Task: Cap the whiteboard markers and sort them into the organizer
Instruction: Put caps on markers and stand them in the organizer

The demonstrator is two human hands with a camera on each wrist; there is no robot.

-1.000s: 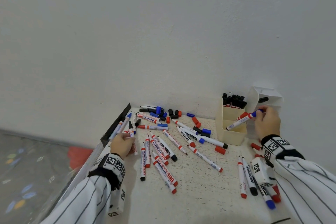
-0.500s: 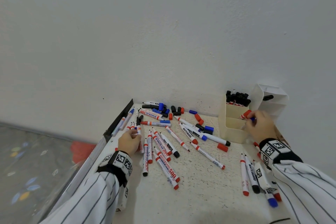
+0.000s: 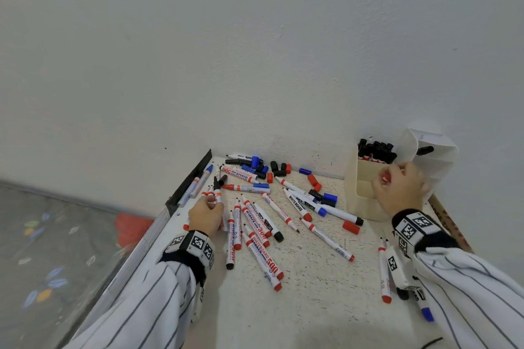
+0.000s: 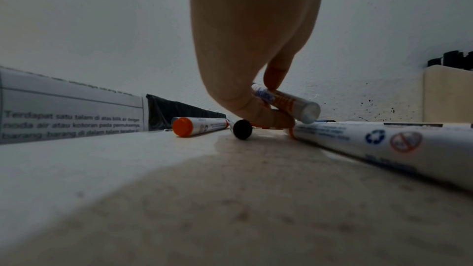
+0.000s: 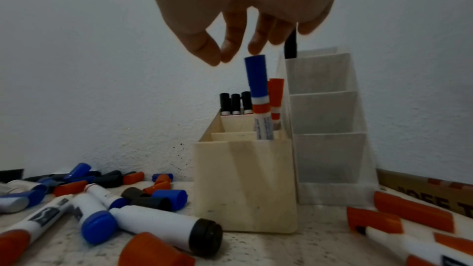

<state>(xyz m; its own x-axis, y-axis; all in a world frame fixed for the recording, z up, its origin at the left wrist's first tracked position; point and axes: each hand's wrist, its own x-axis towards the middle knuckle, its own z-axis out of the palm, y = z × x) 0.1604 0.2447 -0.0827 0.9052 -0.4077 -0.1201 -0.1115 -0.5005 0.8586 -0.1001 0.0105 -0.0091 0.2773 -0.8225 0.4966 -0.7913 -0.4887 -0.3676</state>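
While the left hand [image 3: 206, 215] pinches a marker [image 4: 285, 102], blue-capped marker [image 5: 258, 96] in the organizer [image 5: 245, 185] just below slack-fingered right hand [image 5: 243, 7].

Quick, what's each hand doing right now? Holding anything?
Left hand: fingers pinch a marker low over the table.
Right hand: open, holding nothing, fingers just above a blue-capped marker standing in the cream organizer.

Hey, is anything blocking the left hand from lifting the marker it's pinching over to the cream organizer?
Nothing visible blocks it. The left hand already pinches the marker, and only low loose markers lie before the cream organizer.
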